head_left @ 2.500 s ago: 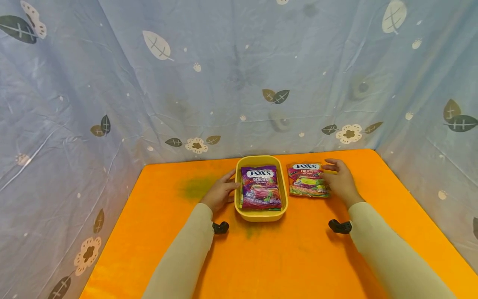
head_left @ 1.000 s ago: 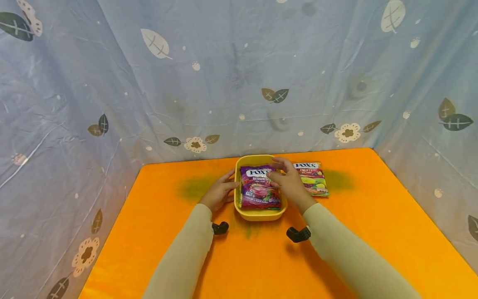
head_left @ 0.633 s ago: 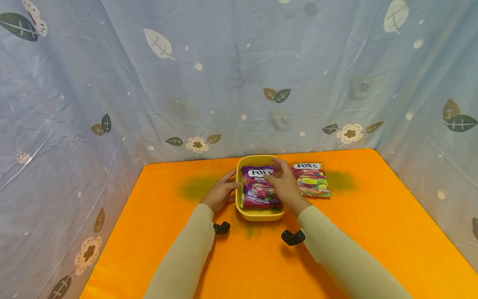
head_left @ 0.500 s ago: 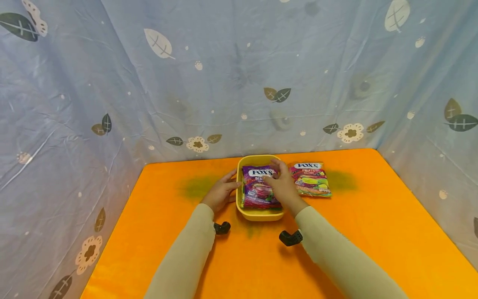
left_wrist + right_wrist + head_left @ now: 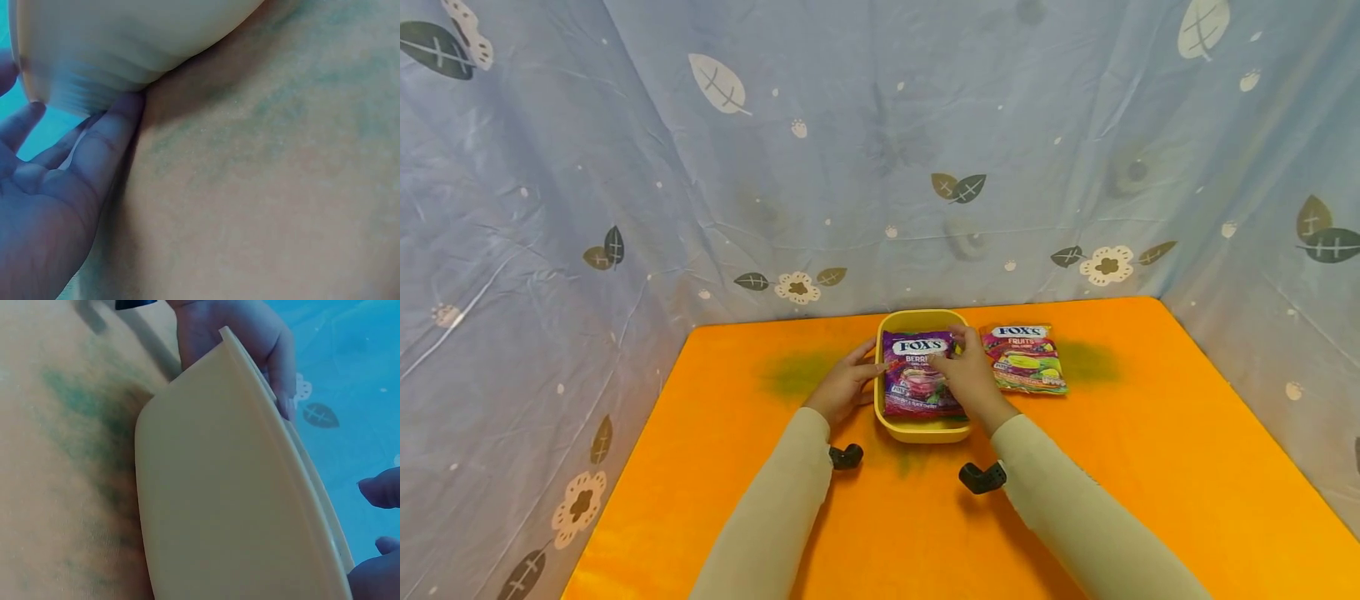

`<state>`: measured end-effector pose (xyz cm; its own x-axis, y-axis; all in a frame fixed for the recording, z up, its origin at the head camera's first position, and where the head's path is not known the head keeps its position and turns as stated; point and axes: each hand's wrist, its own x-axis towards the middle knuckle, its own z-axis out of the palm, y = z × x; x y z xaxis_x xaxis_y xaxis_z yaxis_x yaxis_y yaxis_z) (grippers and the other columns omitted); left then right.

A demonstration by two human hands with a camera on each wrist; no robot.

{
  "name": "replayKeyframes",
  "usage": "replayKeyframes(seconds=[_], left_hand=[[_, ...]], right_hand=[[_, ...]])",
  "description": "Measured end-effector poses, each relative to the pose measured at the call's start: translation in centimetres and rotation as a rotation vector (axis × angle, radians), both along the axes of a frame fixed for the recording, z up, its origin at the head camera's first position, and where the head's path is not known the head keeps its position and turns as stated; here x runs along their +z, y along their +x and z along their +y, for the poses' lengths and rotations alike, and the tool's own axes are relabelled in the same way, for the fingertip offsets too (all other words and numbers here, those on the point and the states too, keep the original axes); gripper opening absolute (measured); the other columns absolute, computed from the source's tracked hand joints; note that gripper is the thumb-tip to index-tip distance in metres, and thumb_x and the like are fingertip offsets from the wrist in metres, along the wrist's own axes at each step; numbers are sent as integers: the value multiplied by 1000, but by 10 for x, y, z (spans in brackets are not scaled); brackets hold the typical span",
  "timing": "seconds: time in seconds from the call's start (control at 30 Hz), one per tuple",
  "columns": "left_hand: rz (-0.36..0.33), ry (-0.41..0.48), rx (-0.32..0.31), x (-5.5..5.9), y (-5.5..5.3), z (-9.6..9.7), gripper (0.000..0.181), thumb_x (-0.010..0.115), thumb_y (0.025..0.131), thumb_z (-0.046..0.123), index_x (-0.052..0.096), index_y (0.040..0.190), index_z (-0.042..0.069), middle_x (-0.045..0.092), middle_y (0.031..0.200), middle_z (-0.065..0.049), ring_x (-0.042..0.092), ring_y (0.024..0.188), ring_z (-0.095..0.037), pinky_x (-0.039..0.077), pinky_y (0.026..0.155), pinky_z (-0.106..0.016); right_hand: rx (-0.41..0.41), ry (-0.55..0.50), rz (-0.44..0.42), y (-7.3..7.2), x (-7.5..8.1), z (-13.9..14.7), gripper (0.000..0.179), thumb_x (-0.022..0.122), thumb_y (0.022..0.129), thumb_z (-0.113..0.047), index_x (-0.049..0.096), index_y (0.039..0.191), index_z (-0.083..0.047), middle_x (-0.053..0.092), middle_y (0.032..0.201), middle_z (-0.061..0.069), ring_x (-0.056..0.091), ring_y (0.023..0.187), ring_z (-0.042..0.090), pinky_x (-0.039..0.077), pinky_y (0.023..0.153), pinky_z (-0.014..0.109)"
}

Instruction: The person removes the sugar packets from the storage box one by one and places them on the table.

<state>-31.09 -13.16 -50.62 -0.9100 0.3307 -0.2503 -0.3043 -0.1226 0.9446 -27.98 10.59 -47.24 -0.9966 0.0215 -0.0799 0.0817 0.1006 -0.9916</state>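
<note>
By the left hand (image 5: 841, 387), the yellow tray (image 5: 925, 437) is gripped at its left wall, thumb over the rim; light steadying is best given there. Inside, the purple bag (image 5: 912, 387) is touched near its right edge by the right hand (image 5: 972, 379); whether that grip is pinched cannot be told. The bag should be eased flat, uncreased. Beyond, the red bag (image 5: 1026, 360) is left on the counter (image 5: 655, 500).

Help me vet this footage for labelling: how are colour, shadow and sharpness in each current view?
Head: bright, FOX'S readable on the purple bag, soft shadows on the table; left wrist: dimmer, colours muted, dark shadow beneath the tub, table texture soft; right wrist: also dim, curtain looking turquoise, shadow beside the tub.
</note>
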Motion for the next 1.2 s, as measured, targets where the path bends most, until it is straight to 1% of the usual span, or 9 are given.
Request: replayKeyframes(seconds=[0.13,0.3,0.4,0.57,0.77,0.83,0.97,1.07,1.2], left_hand=[[-4,3,-5,0,0,-1,73,68,109,18,34,174,25,50,162,-15,65,130,-35,58,101,-49],[-8,-20,0,1,1,-2,73,68,109,20,34,174,25,51,163,-13,65,132,-33,59,101,-47],[-10,-23,-3,2,2,-3,73,68,109,20,34,174,26,51,163,-12,64,133,-33,59,101,-46],[-6,-32,-7,2,2,-3,73,68,109,21,35,174,26,50,163,-11,63,135,-33,58,101,-46],[-3,-45,-7,1,2,-2,74,69,109,23,35,174,27,50,164,-10,62,136,-32,58,101,-46],[1,-49,-7,1,2,-2,74,70,108,23,36,173,27,49,165,-9,61,138,-31,58,102,-46],[5,-46,-10,-1,1,-2,73,70,108,23,37,173,28,47,166,-9,58,140,-32,57,103,-47],[6,-47,-12,-1,0,-2,73,70,108,24,37,173,28,46,167,-9,58,140,-32,57,103,-47],[-1,-36,-7,-2,-1,-2,73,70,108,24,36,173,28,47,166,-11,60,138,-33,58,102,-47]], right_hand=[[28,-55,-22,1,0,1,68,69,107,-7,33,165,-5,26,171,28,31,156,47,41,119,57],[20,-67,-48,2,1,2,73,69,106,-11,29,167,-5,23,174,26,28,158,43,32,124,56],[8,-85,-71,1,2,2,73,70,105,-12,30,167,-4,25,173,25,27,159,42,30,125,56],[20,-130,-98,1,5,4,70,70,107,-10,31,165,-2,31,170,28,34,155,43,33,124,56],[50,-74,-144,1,6,5,67,70,108,-16,34,164,-5,33,169,24,40,150,44,36,122,57],[57,-74,-146,0,5,6,67,70,108,-16,34,164,-5,31,170,23,38,151,44,34,123,56],[51,-104,-138,-2,4,8,69,72,107,-15,35,163,-5,23,174,23,26,158,44,27,126,55],[50,-130,-135,-2,5,8,69,71,106,-14,34,164,-4,25,173,24,28,158,43,29,126,55],[66,-135,-118,-3,4,9,65,71,107,-12,38,163,-4,33,169,23,36,154,42,32,125,53]])
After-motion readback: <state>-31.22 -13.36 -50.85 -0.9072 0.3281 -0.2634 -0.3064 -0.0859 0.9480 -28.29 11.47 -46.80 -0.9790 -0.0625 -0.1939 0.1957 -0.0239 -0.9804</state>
